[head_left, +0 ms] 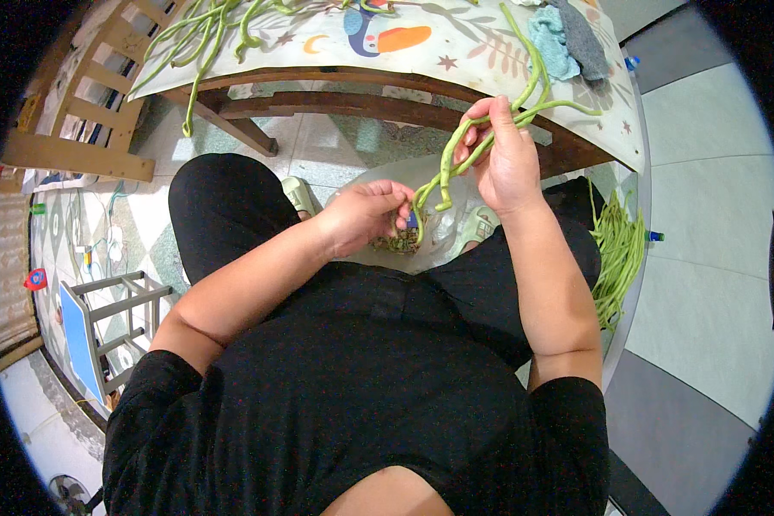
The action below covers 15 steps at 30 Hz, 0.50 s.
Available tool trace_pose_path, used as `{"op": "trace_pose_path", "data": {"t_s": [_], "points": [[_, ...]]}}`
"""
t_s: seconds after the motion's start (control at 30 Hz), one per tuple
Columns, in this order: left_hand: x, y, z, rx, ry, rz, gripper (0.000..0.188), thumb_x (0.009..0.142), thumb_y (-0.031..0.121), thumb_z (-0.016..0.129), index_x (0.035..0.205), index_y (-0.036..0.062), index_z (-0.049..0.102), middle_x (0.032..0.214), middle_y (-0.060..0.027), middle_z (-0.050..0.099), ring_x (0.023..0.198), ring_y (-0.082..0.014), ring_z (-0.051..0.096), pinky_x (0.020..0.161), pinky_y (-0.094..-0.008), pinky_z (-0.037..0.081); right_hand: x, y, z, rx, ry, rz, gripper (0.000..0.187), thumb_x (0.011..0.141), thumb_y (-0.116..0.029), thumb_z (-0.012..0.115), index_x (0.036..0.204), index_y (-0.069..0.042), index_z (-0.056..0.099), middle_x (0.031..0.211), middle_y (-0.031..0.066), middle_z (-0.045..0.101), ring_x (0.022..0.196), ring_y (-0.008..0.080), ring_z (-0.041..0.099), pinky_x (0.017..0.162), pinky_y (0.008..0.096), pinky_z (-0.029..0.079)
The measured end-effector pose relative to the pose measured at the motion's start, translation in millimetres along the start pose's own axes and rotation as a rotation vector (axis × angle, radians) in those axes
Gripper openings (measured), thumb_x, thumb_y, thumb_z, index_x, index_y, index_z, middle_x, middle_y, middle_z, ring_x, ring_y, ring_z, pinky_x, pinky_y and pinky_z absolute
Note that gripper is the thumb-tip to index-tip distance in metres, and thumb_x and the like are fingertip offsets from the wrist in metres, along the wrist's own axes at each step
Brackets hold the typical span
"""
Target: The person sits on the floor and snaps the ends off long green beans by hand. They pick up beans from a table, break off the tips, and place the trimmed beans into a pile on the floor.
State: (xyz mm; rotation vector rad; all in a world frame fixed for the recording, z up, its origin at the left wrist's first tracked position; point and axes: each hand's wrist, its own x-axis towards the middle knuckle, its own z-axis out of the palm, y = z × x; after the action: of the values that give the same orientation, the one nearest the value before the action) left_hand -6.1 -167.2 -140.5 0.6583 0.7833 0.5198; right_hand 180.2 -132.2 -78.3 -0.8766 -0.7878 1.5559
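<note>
My right hand (pixel 513 163) is closed around a few long green beans (pixel 446 168), held up just before the near edge of the table. Their longer ends pass over the fingers toward the tabletop, and the lower ends hang toward my other hand. With thumb and fingers pinched together, my left hand (pixel 361 219) grips the lower tip of one of these beans. Beneath the hands, between my knees, a pale plastic bag or liner (pixel 443 232) is partly hidden; small brownish-green bits (pixel 397 242) lie in it.
More long beans (pixel 224 26) lie on the patterned tablecloth (pixel 297 56), one drooping over its edge. A teal cloth (pixel 552 41) and a grey cloth (pixel 583 43) rest at the right. Beside my right leg is a bean pile (pixel 619 249). A blue-topped stool (pixel 79 335) stands left.
</note>
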Motion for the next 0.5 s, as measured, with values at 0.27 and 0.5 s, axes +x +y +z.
{"op": "trace_pose_path", "data": {"t_s": [0.27, 0.5], "points": [[-7.9, -0.4, 9.2, -0.309, -0.341, -0.173, 0.03, 0.087, 0.022, 0.039, 0.106, -0.0007, 0.046, 0.096, -0.0111, 0.054, 0.069, -0.0142, 0.05, 0.056, -0.0232, 0.041, -0.6, -2.9, 1.2, 0.026, 0.06, -0.065, 0.033, 0.089, -0.035, 0.038, 0.08, -0.006, 0.049, 0.063, 0.0043, 0.045, 0.053, 0.0156, 0.047, 0.05, 0.0272, 0.04], [-10.4, -1.3, 8.7, -0.309, -0.335, -0.168, 0.022, 0.084, 0.012, 0.045, 0.103, 0.0022, 0.05, 0.078, -0.0037, 0.051, 0.057, -0.0096, 0.042, 0.048, -0.0205, 0.032, 3.5, -8.2, -4.6, 0.041, 0.156, -0.108, 0.034, 0.089, -0.035, 0.038, 0.081, -0.005, 0.05, 0.059, 0.0041, 0.045, 0.052, 0.0162, 0.047, 0.048, 0.0272, 0.04]]}}
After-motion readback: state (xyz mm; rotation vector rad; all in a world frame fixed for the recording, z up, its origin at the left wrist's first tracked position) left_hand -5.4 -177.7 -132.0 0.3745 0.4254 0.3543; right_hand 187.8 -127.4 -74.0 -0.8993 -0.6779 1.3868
